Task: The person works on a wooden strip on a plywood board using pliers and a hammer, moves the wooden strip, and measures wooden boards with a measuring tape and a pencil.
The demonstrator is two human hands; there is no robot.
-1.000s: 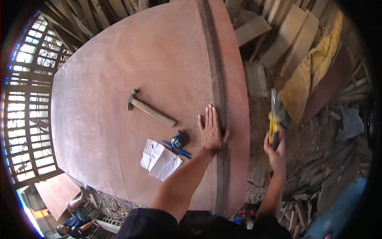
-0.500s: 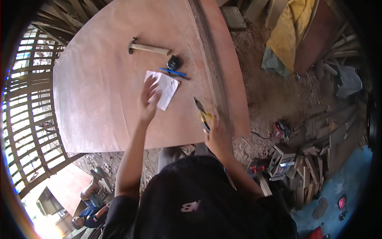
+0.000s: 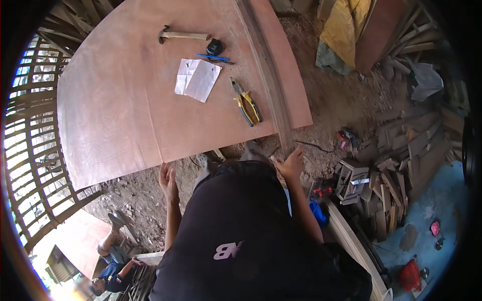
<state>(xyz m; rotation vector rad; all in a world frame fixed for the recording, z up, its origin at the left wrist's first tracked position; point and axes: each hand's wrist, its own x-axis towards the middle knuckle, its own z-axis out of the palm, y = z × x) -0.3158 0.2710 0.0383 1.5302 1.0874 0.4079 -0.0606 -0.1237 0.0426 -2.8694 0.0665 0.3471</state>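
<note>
My left hand (image 3: pixel 169 181) is open, fingers stretched out, just off the near edge of a large reddish plywood sheet (image 3: pixel 115 110). At the near end of a long wooden batten (image 3: pixel 271 95) lying across the sheet, my right hand (image 3: pixel 291 164) has thumb and fingers spread apart; whether it touches the batten I cannot tell. Combination pliers (image 3: pixel 246 106) with yellow and black handles lie on the plywood, handles slightly apart. Beyond them are a creased paper (image 3: pixel 198 80), a blue pencil (image 3: pixel 213 57), a black tape measure (image 3: pixel 214 47) and a wooden-handled claw hammer (image 3: pixel 185 35).
Wood offcuts (image 3: pixel 389 190) are heaped at the right, near a red power tool (image 3: pixel 321 190). A yellow cloth (image 3: pixel 344 30) hangs at the far right. A slatted lattice wall (image 3: pixel 32 130) borders the left side. Another person (image 3: pixel 113 273) sits at the lower left.
The pliers have left my right hand and lie on the plywood. My left hand has come off the paper to the sheet's near edge. My right hand has drawn back to the batten's end.
</note>
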